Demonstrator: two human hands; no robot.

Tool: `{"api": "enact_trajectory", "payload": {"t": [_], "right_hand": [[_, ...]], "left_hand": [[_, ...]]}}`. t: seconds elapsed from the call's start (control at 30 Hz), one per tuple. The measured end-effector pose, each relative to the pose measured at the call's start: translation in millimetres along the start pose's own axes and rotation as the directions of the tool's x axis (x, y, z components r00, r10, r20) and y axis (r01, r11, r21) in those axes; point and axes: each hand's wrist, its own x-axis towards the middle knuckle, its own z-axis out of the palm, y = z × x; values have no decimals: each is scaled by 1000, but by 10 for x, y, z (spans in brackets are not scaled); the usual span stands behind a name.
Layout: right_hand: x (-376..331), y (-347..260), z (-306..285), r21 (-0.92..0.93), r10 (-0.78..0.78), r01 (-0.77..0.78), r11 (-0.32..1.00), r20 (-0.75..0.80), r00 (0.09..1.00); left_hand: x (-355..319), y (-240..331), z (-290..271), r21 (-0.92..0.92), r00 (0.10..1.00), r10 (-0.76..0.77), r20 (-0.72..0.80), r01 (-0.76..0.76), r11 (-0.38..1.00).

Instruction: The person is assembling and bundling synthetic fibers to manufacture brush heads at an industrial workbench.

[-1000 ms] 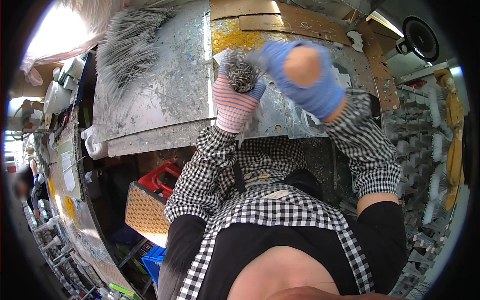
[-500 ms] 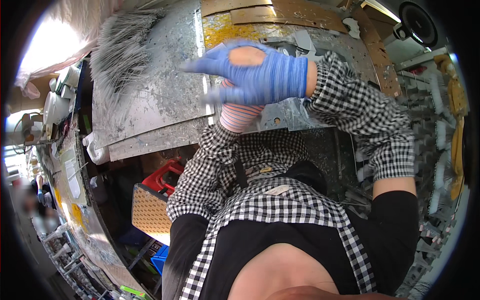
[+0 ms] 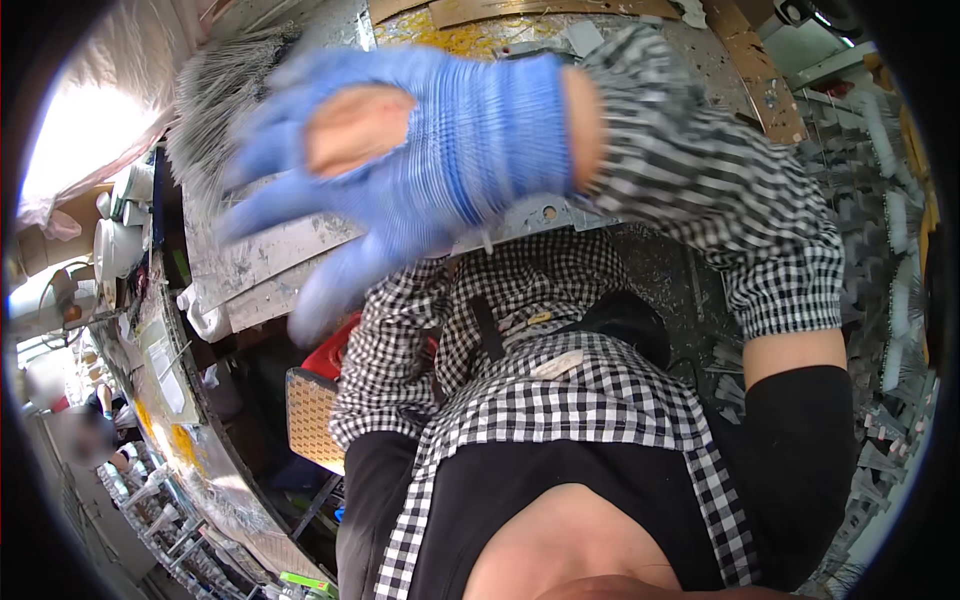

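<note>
My right hand (image 3: pixel 400 140), in a ribbed blue glove with bare skin showing through a gap on its back, is raised over the worktable (image 3: pixel 250 262). Its fingers point left, spread and blurred by motion, and I see nothing held in them. My left forearm, in a checked sleeve, runs up beneath the glove, so the left hand itself is hidden. A small pale tip pokes out below the right glove, too little to name. Beyond the right fingertips lies a heap of thin grey bristles (image 3: pixel 205 125) on the table's left part.
Yellow flecks (image 3: pixel 440 35) and brown boards (image 3: pixel 550 12) lie along the table's far side. A red seat (image 3: pixel 328 352) and a tan patterned panel (image 3: pixel 312 415) stand below the table's front edge. Brush-like pieces (image 3: pixel 900 290) hang or stack at right. Someone is far left.
My right hand has swept left and toward me, with its fingers spreading wider. The left hand, in a striped pinkish glove earlier, has gone out of sight behind it.
</note>
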Motion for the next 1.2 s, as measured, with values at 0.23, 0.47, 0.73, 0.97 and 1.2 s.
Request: {"api": "enact_trajectory", "payload": {"t": [0.23, 0.47, 0.73, 0.97, 1.2], "right_hand": [[-190, 160, -62, 399, 109, 292, 869, -731, 673], [-984, -67, 568, 895, 749, -75, 440, -320, 581], [-711, -484, 1271, 880, 659, 73, 470, -405, 633], [-631, -464, 1087, 658, 517, -41, 751, -549, 657], [-727, -445, 1249, 645, 404, 171, 745, -641, 652]], "left_hand": [[-444, 1200, -17, 503, 853, 521, 17, -458, 733], [-770, 1530, -1046, -776, 929, -262, -261, -40, 629], [-1220, 1087, -1217, -842, 887, -364, -285, -50, 538], [-1319, 1099, -964, -847, 911, -306, -277, -81, 525], [-1283, 1025, -951, -754, 905, -304, -296, -26, 657]]}}
